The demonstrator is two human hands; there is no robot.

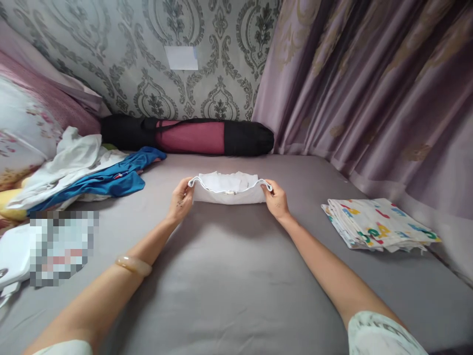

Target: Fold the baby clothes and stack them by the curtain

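A white folded garment (229,197) hangs between my two hands just over the grey sheet (229,276). Its upper edge sags in the middle, and more white cloth shows behind that edge. My left hand (182,201) pinches the left corner, fingers closed on the fabric. At the opposite corner my right hand (276,200) grips the cloth in the same way. Whether the lower edge touches the sheet I cannot tell. The garment's exact kind is not clear.
On the right lies a folded stack of cloth with colourful letters (380,222). Rumpled white (74,158) and blue clothes (107,180) lie at the left, near a white device (15,251) and a blurred-out item. A black and maroon long bag (190,137) rests against the wall; curtains (354,84) hang right.
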